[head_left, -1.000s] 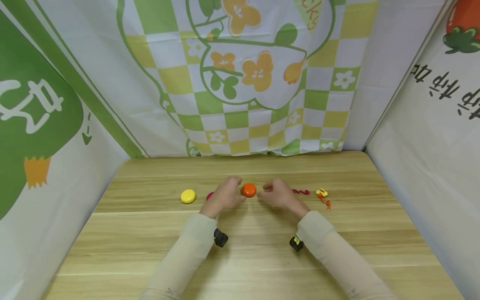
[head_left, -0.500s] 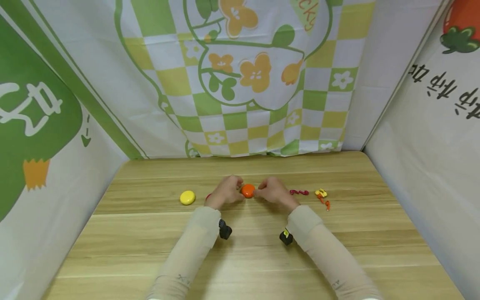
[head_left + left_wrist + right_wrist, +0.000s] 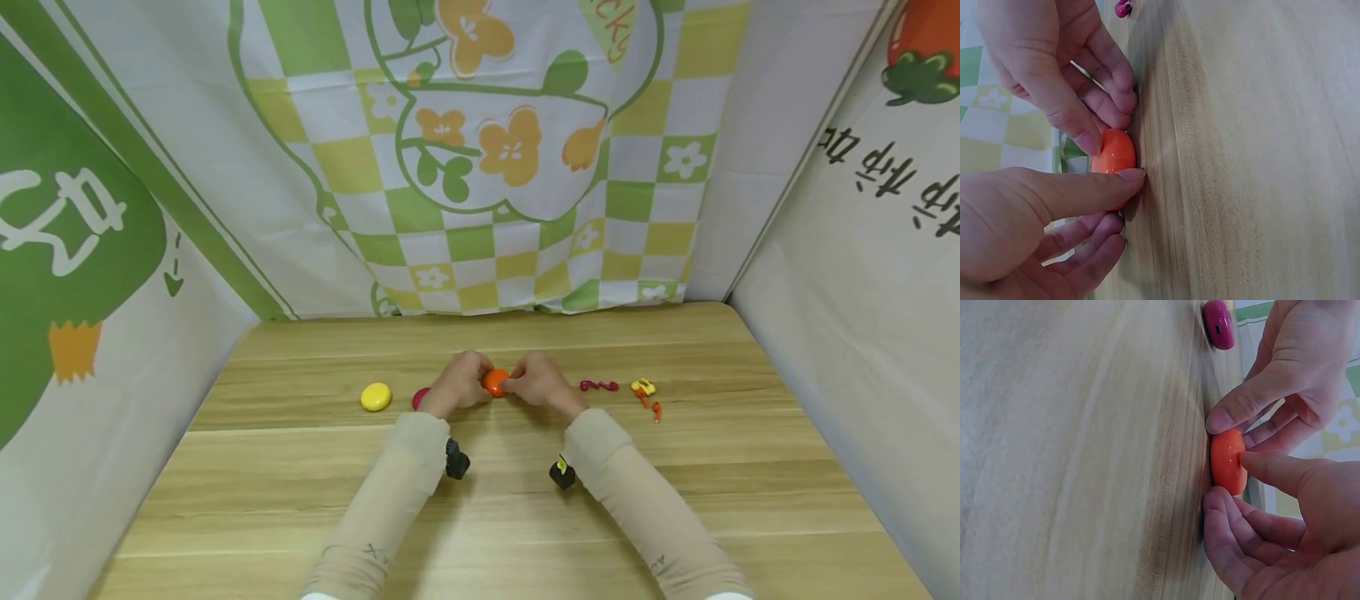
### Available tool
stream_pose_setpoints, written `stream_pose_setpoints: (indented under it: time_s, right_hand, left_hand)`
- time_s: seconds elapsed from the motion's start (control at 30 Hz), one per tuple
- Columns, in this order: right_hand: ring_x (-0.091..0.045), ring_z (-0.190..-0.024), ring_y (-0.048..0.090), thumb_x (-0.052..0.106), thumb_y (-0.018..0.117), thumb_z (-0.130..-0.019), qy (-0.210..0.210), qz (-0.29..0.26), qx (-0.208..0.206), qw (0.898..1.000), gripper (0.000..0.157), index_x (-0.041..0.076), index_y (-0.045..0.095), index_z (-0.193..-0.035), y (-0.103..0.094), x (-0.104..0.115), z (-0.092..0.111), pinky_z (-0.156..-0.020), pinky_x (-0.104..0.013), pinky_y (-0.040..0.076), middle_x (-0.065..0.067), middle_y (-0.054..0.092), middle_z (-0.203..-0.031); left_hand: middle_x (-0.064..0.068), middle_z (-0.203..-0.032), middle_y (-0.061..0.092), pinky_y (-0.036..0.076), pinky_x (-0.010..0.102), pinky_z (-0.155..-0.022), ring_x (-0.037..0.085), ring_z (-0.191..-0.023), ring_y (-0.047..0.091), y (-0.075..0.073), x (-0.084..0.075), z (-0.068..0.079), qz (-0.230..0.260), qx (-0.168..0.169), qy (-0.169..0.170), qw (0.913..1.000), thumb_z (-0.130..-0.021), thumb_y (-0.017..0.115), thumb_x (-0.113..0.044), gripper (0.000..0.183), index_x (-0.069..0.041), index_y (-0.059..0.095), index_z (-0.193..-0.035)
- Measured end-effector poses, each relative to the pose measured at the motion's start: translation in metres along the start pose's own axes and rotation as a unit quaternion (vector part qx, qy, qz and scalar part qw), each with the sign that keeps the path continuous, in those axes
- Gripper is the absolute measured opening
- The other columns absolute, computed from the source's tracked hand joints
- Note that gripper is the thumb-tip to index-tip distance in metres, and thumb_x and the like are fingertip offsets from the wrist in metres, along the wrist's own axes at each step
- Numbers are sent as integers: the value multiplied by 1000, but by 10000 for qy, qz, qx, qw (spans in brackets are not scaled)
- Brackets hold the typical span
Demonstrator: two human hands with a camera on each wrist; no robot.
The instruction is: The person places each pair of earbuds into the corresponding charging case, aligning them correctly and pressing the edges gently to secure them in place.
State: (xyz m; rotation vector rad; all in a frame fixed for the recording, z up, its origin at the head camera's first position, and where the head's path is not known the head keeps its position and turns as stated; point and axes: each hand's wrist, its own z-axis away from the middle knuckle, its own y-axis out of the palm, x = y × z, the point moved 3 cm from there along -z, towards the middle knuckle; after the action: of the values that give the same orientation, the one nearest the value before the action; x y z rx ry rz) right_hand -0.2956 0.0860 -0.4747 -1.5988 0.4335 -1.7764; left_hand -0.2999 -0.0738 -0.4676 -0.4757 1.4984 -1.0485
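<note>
A round, glossy orange earbud case [image 3: 494, 383] lies on the wooden table between both hands. My left hand [image 3: 461, 380] grips its left side, with the thumb along the near edge and the fingers behind. From the other side my right hand [image 3: 542, 382] pinches it; in the right wrist view its thumb touches the top of the case [image 3: 1227, 462] and its fingertips the side. Partly behind the left wrist is a magenta case [image 3: 419, 398], which shows a small dark slot in the right wrist view. A yellow case [image 3: 376, 397] lies further left.
Right of my hands lie magenta earbuds [image 3: 598, 386], yellow earbuds [image 3: 642, 387] and orange earbuds [image 3: 656, 411]. Printed cloth hangs behind the table [image 3: 495, 533] and along both sides.
My right hand has moved left to the orange case and now pinches it. The left hand has closed in on the case from its left side.
</note>
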Motion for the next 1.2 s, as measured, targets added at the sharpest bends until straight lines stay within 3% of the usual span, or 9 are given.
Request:
stream_pose_setpoints:
  time_s: [0.37, 0.63, 0.77, 0.9, 1.07, 1.2]
  right_hand:
    - [-13, -75, 58, 19, 79, -94, -18, -396, -80, 9992, 18, 1, 78, -98, -7, -3, 8, -66, -20, 47, -6, 75, -91]
    - [-21, -94, 76, 17, 78, -96, -27, -1345, 104, 9909, 29, -3, 76, -117, -18, -4, 12, -82, -29, 63, -17, 80, -108]
    - [-34, -105, 77, 15, 78, -96, -151, -1704, 278, 9849, 31, -6, 73, -119, -28, 2, 18, -93, -42, 64, -23, 78, -112]
    - [-33, -105, 77, 17, 78, -97, -394, -1712, 510, 9831, 35, -7, 72, -122, -40, 7, 24, -98, -49, 62, -25, 77, -116]
    - [-25, -103, 74, 19, 77, -98, -674, -1344, 774, 9856, 36, -4, 72, -125, -53, 11, 31, -95, -45, 63, -22, 76, -120]
    - [-23, -101, 74, 15, 78, -96, -989, -882, 971, 9864, 29, -1, 75, -119, -62, 17, 37, -91, -39, 62, -18, 78, -115]
  left_hand:
    - [14, -108, 78, 60, 39, -95, 26, -101, 72, 2, -3, 7, 298, -299, -141, 9990, -81, 91, -4, 34, 2, 75, -110]
    - [15, -114, 77, 62, 41, -95, 28, -105, 74, 1, -10, 18, 984, -595, -238, 9931, -83, 90, -8, 39, 1, 72, -116]
    - [15, -112, 77, 63, 42, -94, 29, -103, 74, 0, -13, 24, 1568, -810, -276, 9839, -84, 90, -7, 39, 1, 72, -117]
    - [17, -114, 75, 62, 42, -95, 33, -106, 73, -1, -16, 33, 2150, -986, -229, 9713, -84, 90, -8, 41, 1, 71, -119]
    - [17, -116, 76, 63, 40, -94, 32, -107, 75, -3, -21, 47, 2813, -977, -251, 9543, -86, 89, -11, 42, 1, 72, -122]
    - [15, -118, 77, 64, 37, -92, 27, -107, 75, -2, -22, 56, 3215, -718, -274, 9438, -89, 88, -18, 41, -2, 73, -124]
